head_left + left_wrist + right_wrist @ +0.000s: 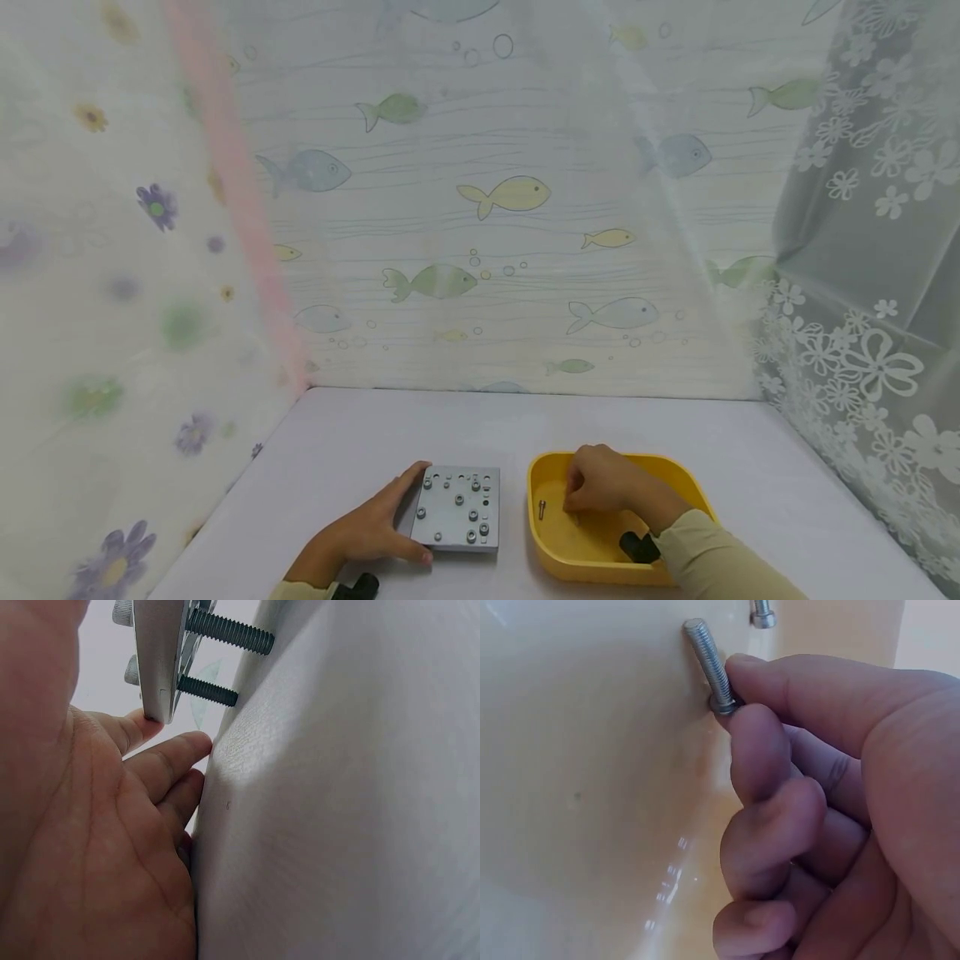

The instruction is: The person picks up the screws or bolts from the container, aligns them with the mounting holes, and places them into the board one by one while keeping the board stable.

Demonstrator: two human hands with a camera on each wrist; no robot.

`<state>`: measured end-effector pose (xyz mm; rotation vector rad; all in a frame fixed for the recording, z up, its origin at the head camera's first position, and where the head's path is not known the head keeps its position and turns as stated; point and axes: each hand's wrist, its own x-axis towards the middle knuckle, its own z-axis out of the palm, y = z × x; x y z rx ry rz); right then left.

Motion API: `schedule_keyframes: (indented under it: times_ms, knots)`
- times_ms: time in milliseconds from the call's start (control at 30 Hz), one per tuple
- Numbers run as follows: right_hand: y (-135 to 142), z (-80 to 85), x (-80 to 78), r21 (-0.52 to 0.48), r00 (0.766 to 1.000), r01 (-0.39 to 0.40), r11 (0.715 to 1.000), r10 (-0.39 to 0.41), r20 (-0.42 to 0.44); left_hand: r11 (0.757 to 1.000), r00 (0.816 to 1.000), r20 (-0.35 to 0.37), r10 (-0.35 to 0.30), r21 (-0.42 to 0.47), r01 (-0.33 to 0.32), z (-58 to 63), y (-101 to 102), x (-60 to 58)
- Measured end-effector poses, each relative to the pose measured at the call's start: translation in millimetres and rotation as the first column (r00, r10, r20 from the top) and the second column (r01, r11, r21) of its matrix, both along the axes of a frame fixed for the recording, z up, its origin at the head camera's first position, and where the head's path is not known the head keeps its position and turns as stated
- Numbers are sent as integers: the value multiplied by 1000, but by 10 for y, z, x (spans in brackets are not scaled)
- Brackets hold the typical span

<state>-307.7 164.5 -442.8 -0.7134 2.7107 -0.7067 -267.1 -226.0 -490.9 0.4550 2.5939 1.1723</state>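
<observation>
A grey metal plate [442, 518] with several socket-head screws set in it sits left of centre in the head view. My left hand [375, 521] grips it from the left side, thumb at the near edge and forefinger at the far edge. Below the plate, threaded screw shanks [229, 631] stick out in the left wrist view. Over the yellow tray, my right hand [603, 482] is bent down inside the rim. Its thumb and forefinger pinch a screw [711, 666] near the head, with the threaded end pointing away from the fingertips.
The yellow tray [600, 572] stands right of the plate on a white table [405, 425]. Another screw [542, 509] lies inside it near the left wall. Printed curtains [510, 292] surround the table at the back and sides.
</observation>
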Motion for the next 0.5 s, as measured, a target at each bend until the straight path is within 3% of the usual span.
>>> schedule_keyframes:
  times_ms: [233,500]
  knots:
    - [33,17,20,77,997,73,994,-71,-29,1000,1000,-1,-14,11,14,-6,-8,-2]
    - [181,97,33,22,1000,-11,1000,10,26,1000,1000,4,-11,0,11,-14,-13,-12]
